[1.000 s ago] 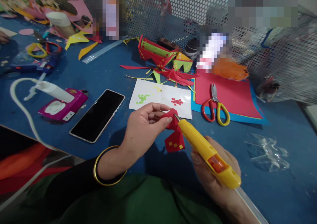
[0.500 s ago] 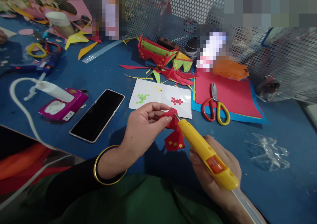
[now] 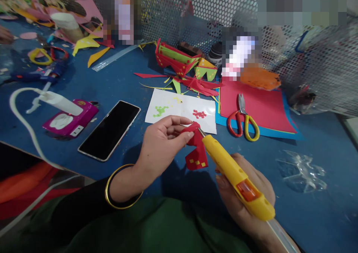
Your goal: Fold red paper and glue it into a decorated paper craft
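Observation:
Between the thumb and fingers of my left hand is a folded red paper piece with yellow squares along its lower flap. My right hand is wrapped round a yellow hot glue gun with a clear glue stick at its back end. The gun's metal tip is at the upper part of the red paper; whether it touches cannot be made out. Just beyond lies a white sheet bearing small green, yellow and red paper squares.
Red-and-yellow-handled scissors lie by red and blue paper sheets. Decorated paper pieces and scraps are at the back. To the left are a phone, a purple power socket and a blue glue gun. Hardened clear glue sits right.
My right hand and the glue gun have shifted slightly right and down, the tip staying close to the red paper. My left hand keeps its hold.

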{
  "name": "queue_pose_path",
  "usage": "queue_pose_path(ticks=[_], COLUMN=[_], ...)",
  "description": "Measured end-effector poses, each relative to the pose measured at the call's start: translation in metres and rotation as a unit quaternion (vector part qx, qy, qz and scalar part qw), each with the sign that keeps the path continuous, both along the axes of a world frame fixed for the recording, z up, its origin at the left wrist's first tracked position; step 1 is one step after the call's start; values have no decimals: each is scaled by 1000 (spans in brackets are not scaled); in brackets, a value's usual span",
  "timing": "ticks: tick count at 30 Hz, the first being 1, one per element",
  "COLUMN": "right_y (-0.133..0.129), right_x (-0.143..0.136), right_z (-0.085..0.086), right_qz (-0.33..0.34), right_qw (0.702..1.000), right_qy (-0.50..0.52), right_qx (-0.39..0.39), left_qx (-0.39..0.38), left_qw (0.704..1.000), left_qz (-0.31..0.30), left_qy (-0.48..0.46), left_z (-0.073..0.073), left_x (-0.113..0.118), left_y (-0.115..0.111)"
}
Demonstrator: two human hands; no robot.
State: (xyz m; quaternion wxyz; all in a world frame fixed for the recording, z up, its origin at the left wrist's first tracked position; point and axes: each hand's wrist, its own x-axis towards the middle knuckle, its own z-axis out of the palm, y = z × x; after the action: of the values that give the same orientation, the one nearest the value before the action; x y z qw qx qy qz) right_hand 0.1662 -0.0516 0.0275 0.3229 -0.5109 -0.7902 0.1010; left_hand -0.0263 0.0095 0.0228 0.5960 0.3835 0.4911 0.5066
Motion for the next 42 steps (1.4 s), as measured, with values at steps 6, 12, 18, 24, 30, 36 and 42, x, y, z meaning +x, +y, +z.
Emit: queue_pose_path(ticks=[6,12,18,24,30,36,42], right_y=[0,0,1,1,0,-1,0], right_x=[0,0,2,1,1,1,1], right_z=[0,1,-1,2,-1,0,3], right_qz=[0,0,-3,-8,-2,-5,18], right_qw=[1000,1000,999,1000,1000,1000,999], right_qy=[14,13,26,10,16,10,6], right_qx=[17,18,43,5,-25,-29,-38], left_qx=[-2,0,-1,-1,2,4,6], left_qw=[1000,1000,1000,1000,1000,1000,1000], left_qz=[3,7,0,0,5,5,0], left_qy=[4,14,8,-2,0,9,11], left_z=[0,0,-1,-1,1,1,-1], left_x=[0,0,1,0,1,1,0], left_y=[0,0,0,-1,0,0,-1])
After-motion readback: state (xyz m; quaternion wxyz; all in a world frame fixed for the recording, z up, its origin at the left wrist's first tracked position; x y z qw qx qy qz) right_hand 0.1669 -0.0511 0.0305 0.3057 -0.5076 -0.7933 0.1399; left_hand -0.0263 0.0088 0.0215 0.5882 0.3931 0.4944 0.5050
